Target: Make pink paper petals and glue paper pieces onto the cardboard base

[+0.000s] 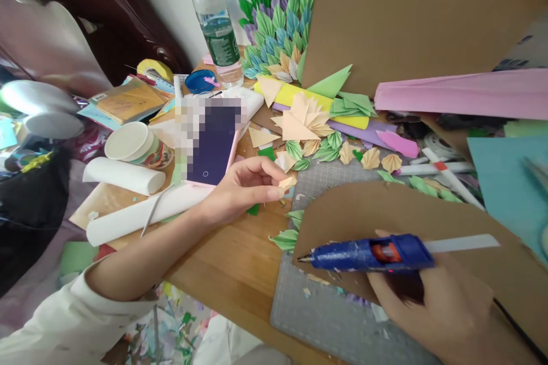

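My right hand (432, 296) is wrapped round a blue hot glue gun (363, 256), whose metal nozzle points left and whose white glue stick sticks out at the back. Under it lies a brown cardboard piece (454, 228) with a curved edge. Green folded paper leaves (285, 239) show along its left edge. Between thumb and fingers my left hand (244, 185) pinches a small peach folded paper leaf (287, 182), left of the cardboard. Beyond it are a pile of peach paper pieces (302, 117) and several pleated leaves (370, 158).
A grey cutting mat (295, 302) lies under the cardboard. A phone (214, 148), white paper rolls (128, 228), a paper cup (137, 145) and a water bottle (220, 40) stand or lie to the left. Behind rises a large cardboard sheet (398, 17); blue paper (505, 182) is at right.
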A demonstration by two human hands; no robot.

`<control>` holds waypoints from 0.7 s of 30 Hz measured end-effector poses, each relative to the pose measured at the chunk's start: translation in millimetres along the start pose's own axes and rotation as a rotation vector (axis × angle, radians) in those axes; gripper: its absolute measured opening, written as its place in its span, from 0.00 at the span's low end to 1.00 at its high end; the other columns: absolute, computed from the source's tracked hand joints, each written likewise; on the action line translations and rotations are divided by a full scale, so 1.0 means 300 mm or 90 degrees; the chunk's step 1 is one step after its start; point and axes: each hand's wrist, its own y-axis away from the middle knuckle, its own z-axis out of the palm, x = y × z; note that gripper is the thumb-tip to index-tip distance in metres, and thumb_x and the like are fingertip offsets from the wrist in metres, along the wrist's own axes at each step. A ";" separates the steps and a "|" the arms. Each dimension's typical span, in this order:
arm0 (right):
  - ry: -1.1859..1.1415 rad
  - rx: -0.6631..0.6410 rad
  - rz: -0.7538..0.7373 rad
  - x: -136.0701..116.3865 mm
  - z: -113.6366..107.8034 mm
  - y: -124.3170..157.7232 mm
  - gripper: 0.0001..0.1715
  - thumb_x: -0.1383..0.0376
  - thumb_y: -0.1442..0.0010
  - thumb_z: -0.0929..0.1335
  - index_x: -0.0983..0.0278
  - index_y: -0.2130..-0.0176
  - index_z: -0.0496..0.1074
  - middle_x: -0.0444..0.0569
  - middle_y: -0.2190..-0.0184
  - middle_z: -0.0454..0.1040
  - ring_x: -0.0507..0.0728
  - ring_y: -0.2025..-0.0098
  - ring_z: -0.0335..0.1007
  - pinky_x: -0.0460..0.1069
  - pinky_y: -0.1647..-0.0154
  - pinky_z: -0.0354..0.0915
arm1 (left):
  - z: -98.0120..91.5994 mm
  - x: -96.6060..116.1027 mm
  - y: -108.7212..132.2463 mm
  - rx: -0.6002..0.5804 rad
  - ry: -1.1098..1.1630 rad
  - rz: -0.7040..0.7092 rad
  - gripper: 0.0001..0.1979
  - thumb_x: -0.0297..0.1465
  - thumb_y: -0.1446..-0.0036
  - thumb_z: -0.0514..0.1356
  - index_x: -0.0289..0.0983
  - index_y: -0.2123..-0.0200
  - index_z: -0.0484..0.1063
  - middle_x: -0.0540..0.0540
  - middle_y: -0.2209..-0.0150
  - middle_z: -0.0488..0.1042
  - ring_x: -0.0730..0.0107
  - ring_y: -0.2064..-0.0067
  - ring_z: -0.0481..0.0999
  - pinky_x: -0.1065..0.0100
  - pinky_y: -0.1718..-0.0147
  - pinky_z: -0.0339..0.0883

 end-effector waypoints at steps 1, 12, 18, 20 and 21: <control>-0.005 0.001 -0.007 -0.001 -0.001 -0.002 0.13 0.64 0.41 0.70 0.64 0.55 0.70 0.48 0.68 0.76 0.56 0.71 0.75 0.48 0.71 0.67 | 0.000 0.000 0.001 -0.001 -0.001 -0.002 0.09 0.31 0.52 0.72 0.35 0.68 0.78 0.49 0.71 0.76 0.77 0.70 0.73 0.76 0.71 0.66; -0.051 0.005 -0.010 -0.021 -0.007 -0.036 0.11 0.67 0.42 0.70 0.65 0.57 0.70 0.49 0.66 0.78 0.57 0.67 0.76 0.49 0.66 0.68 | 0.002 0.000 0.000 -0.006 -0.014 -0.024 0.10 0.31 0.53 0.73 0.34 0.69 0.77 0.48 0.72 0.77 0.76 0.70 0.74 0.75 0.70 0.67; -0.046 -0.010 0.003 -0.015 -0.009 -0.020 0.12 0.67 0.43 0.71 0.63 0.57 0.70 0.47 0.67 0.78 0.57 0.66 0.77 0.49 0.64 0.69 | 0.009 -0.005 0.003 -0.020 -0.003 -0.050 0.10 0.32 0.53 0.73 0.35 0.69 0.77 0.49 0.71 0.77 0.74 0.69 0.76 0.73 0.67 0.69; -0.051 -0.002 -0.002 -0.016 -0.011 -0.021 0.12 0.68 0.43 0.71 0.64 0.57 0.70 0.48 0.66 0.78 0.56 0.66 0.76 0.48 0.64 0.69 | 0.009 -0.006 0.004 -0.020 -0.004 -0.055 0.10 0.32 0.52 0.73 0.35 0.68 0.77 0.49 0.70 0.78 0.74 0.68 0.76 0.73 0.66 0.69; -0.053 -0.002 -0.004 -0.017 -0.012 -0.022 0.11 0.68 0.43 0.71 0.64 0.58 0.70 0.48 0.66 0.78 0.56 0.66 0.76 0.48 0.64 0.68 | 0.009 -0.006 0.004 -0.019 -0.004 -0.056 0.10 0.32 0.52 0.73 0.35 0.68 0.77 0.49 0.70 0.78 0.74 0.68 0.76 0.73 0.66 0.69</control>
